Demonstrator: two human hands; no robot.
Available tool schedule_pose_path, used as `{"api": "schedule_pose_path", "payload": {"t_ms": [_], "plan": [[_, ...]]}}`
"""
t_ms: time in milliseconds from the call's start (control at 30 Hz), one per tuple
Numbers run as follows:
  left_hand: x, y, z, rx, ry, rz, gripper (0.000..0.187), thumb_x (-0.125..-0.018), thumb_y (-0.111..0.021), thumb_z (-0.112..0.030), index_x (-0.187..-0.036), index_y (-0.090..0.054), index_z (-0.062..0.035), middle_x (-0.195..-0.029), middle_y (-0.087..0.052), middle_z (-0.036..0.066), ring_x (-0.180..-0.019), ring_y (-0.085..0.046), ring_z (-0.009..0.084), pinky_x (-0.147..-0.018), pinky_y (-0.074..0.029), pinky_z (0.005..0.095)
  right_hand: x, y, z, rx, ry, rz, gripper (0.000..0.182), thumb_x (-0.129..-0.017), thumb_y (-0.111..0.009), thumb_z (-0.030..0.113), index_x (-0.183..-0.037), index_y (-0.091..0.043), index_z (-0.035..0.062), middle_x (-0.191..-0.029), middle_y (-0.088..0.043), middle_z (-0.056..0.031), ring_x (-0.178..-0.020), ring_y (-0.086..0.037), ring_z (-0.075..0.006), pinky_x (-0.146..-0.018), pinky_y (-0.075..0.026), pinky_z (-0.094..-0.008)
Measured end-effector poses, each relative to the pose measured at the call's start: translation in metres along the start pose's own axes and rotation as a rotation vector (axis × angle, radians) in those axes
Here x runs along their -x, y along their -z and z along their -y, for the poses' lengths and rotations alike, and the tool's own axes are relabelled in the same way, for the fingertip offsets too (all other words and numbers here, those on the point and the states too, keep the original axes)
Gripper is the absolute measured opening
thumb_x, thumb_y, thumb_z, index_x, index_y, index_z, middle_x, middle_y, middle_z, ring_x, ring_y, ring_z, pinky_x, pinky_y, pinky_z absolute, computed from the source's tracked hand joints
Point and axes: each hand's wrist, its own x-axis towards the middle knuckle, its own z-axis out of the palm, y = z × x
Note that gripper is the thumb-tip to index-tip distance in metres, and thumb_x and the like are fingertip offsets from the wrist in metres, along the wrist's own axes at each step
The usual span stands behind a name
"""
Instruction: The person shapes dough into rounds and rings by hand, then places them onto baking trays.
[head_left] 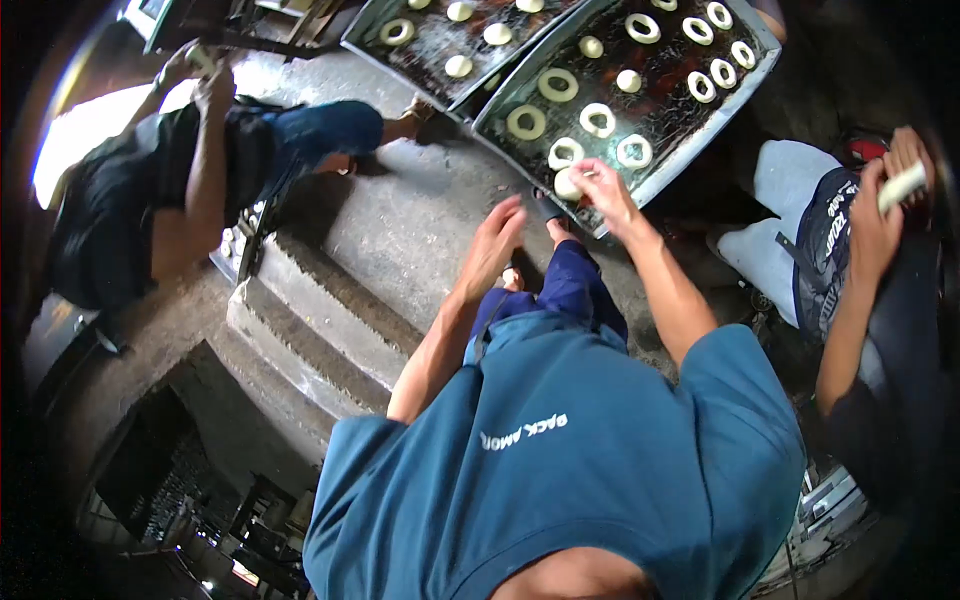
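My right hand (606, 192) is over the near corner of a dark metal tray (662, 178). Its fingers are pinched at the edge of a pale round dough piece (567, 186), whose middle is partly hidden by them. Close by on the tray lie several dough rings, among them one ring (566, 153) just beyond my fingers and another ring (634, 151) to the right. My left hand (495, 238) hangs in the air left of the tray corner, fingers loosely apart, with nothing in it.
A second tray (400, 72) with dough balls and a ring adjoins on the left. One person (180, 190) at left and another person (850, 240) at right each handle dough. Concrete steps (300, 310) rise at lower left.
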Motion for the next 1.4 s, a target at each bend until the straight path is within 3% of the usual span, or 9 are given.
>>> {"api": "schedule_pose_path", "payload": {"t_ms": [167, 467, 700, 833, 933, 1100, 1233, 1333, 1400], "plan": [[0.034, 0.008, -0.028, 0.116, -0.133, 0.121, 0.044, -0.089, -0.057, -0.021, -0.127, -0.045, -0.0003, -0.109, -0.058, 0.014, -0.097, -0.057, 0.0185, -0.079, -0.049, 0.0303, 0.100, -0.080, 0.017, -0.460, -0.081, 0.123, 0.024, -0.086, -0.060, 0.012, -0.108, -0.053, 0.0050, -0.090, -0.059, -0.0029, -0.075, -0.057, -0.0099, -0.064, -0.049, -0.0217], [0.097, 0.051, -0.034, 0.221, -0.343, 0.105, 0.051, -0.081, -0.063, -0.009, -0.127, -0.042, 0.0015, -0.100, -0.060, 0.011, -0.089, -0.058, 0.0168, -0.076, -0.047, 0.0283, 0.156, -0.135, 0.043, -0.281, 0.186, 0.200, 0.049, -0.076, -0.064, 0.004, -0.120, -0.044, 0.0002, -0.093, -0.061, -0.0062, -0.083, -0.058, -0.0107, -0.073, -0.046, -0.0217], [0.133, 0.060, -0.018, 0.096, -0.453, 0.266, 0.059, -0.070, -0.054, 0.006, -0.127, -0.040, 0.0005, -0.112, -0.053, 0.013, -0.096, -0.055, 0.0177, -0.080, -0.046, 0.0268, 0.177, -0.175, 0.069, 0.029, 0.460, 0.058, 0.063, -0.063, -0.058, -0.007, -0.123, -0.042, 0.0032, -0.081, -0.055, -0.0023, -0.071, -0.054, -0.0088, -0.060, -0.046, -0.0230], [0.139, 0.089, -0.031, 0.450, -0.561, 0.228, 0.066, -0.070, -0.051, 0.009, -0.133, -0.036, -0.0057, -0.099, -0.058, 0.012, -0.090, -0.057, 0.0184, -0.079, -0.048, 0.0316, 0.177, -0.183, 0.043, 0.655, 0.751, -0.076, 0.029, -0.078, -0.057, 0.008, -0.106, -0.054, -0.0008, -0.096, -0.061, -0.0161, -0.088, -0.061, -0.0224, -0.076, -0.049, -0.0329], [0.159, 0.087, -0.033, 0.763, -0.525, 0.272, 0.058, -0.072, -0.054, 0.004, -0.128, -0.041, -0.0045, -0.089, -0.058, 0.007, -0.082, -0.056, 0.0152, -0.076, -0.046, 0.0282, 0.183, -0.174, 0.042, 0.428, 0.548, 0.060, 0.021, -0.081, -0.057, 0.009, -0.099, -0.053, 0.0001, -0.085, -0.064, -0.0143, -0.076, -0.064, -0.0187, -0.070, -0.051, -0.0306], [0.160, 0.078, -0.026, 0.467, -0.370, 0.385, 0.022, -0.080, -0.058, -0.006, -0.101, -0.055, -0.0013, -0.087, -0.060, 0.006, -0.078, -0.056, 0.0148, -0.075, -0.045, 0.0271, 0.208, -0.176, 0.064, -0.602, 0.224, 0.246, 0.024, -0.078, -0.063, 0.008, -0.098, -0.053, 0.0003, -0.073, -0.061, -0.0072, -0.060, -0.056, -0.0121, -0.057, -0.046, -0.0215], [0.154, 0.080, -0.035, 0.738, -0.337, 0.478, 0.018, -0.083, -0.057, -0.013, -0.095, -0.051, 0.0000, -0.065, -0.054, 0.006, -0.055, -0.050, 0.0151, -0.061, -0.045, 0.0298, 0.231, -0.164, 0.075, 0.015, 0.189, 0.404, 0.014, -0.080, -0.065, 0.011, -0.090, -0.058, 0.0050, -0.074, -0.056, 0.0003, -0.061, -0.051, -0.0076, -0.054, -0.041, -0.0197], [0.158, 0.057, -0.038, 0.414, -0.059, 0.701, 0.023, -0.081, -0.058, -0.010, -0.100, -0.050, -0.0004, -0.058, -0.051, 0.004, -0.041, -0.040, 0.0090, -0.043, -0.036, 0.0201, 0.223, -0.132, 0.087, -0.206, 0.286, 0.227, 0.014, -0.086, -0.062, 0.018, -0.090, -0.057, 0.0056, -0.074, -0.056, 0.0004, -0.060, -0.050, -0.0060, -0.054, -0.041, -0.0195], [0.144, 0.049, -0.054, 0.366, -0.160, 0.570, 0.015, -0.082, -0.060, -0.012, -0.089, -0.054, 0.0005, -0.063, -0.054, 0.003, -0.047, -0.045, 0.0078, -0.042, -0.035, 0.0202, 0.223, -0.133, 0.074, -0.311, 0.256, 0.177, 0.017, -0.090, -0.055, 0.019, -0.096, -0.056, 0.0035, -0.074, -0.056, -0.0003, -0.059, -0.050, -0.0063, -0.054, -0.041, -0.0196]]}}
